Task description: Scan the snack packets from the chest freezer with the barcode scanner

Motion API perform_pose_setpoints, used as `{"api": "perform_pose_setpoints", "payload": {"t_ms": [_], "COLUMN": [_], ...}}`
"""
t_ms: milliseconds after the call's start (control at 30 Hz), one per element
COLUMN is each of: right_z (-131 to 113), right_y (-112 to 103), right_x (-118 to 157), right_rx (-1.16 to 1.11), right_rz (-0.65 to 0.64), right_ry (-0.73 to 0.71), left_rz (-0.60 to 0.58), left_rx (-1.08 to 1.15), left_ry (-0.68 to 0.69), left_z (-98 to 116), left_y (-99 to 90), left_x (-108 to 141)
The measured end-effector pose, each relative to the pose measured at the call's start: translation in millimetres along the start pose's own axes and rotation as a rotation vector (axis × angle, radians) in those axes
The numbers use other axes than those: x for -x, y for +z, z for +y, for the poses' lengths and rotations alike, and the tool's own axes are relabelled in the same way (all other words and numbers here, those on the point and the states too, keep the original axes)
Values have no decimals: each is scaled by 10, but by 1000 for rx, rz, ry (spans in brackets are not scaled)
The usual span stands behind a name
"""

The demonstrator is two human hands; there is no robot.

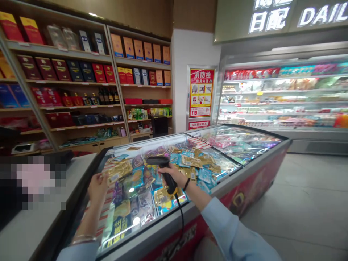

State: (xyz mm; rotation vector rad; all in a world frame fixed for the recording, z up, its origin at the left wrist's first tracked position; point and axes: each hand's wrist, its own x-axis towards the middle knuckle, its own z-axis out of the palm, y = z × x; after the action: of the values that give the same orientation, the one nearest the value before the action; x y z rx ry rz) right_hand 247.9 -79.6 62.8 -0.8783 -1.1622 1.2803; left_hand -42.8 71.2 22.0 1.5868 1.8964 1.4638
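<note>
My right hand (176, 174) is wrapped round the handle of a black barcode scanner (158, 160), whose cable hangs down over the freezer's front. The scanner's head points left, above the glass top of a chest freezer (163, 224). On the left, the fingers of my left hand (97, 185) are closed on the edge of a shiny gold snack packet (119, 172), which is raised toward the scanner side. Right of the scanner, a loose heap of gold packets (191, 161) and blue packets (206, 176) lies on the glass. Frozen goods show through the lid.
A grey counter (40, 221) runs along the left, with a blurred-out patch above it. Shelves of boxed bottles (77, 70) stand behind. A fire-hydrant notice (201, 93) hangs on the wall. An open chiller (282, 98) is at the back right, beyond the floor (307, 195).
</note>
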Motion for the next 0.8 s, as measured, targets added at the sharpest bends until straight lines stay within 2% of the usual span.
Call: {"api": "perform_pose_setpoints", "payload": {"t_ms": [100, 233, 333, 400, 500, 600, 700, 800], "right_z": [-417, -893, -1018, -963, -735, -453, -201, -3], "right_y": [-410, -913, -1218, -1387, -1605, -1794, -1946, -2035], "right_x": [131, 291, 436, 545, 693, 759, 731, 665], "right_rx": [5, -56, -108, -131, -163, -198, -241, -274], "right_rz": [118, 224, 291, 324, 380, 446, 493, 512], "right_ry": [-93, -225, -281, -272, -236, -220, -212, -195], "left_rz": [-22, -226, -395, -493, -575, -528, -466, -528], "left_rx": [294, 727, 904, 947, 866, 639, 381, 216], "left_ry": [-99, -127, -130, -105, -41, 180, 487, 625], "left_z": [359, 1078, 1523, 1681, 1707, 1576, 1429, 1352], "left_y": [16, 239, 559, 831, 1253, 1582, 1752, 1795], "left_x": [108, 399, 733, 978, 1298, 1473, 1513, 1512]}}
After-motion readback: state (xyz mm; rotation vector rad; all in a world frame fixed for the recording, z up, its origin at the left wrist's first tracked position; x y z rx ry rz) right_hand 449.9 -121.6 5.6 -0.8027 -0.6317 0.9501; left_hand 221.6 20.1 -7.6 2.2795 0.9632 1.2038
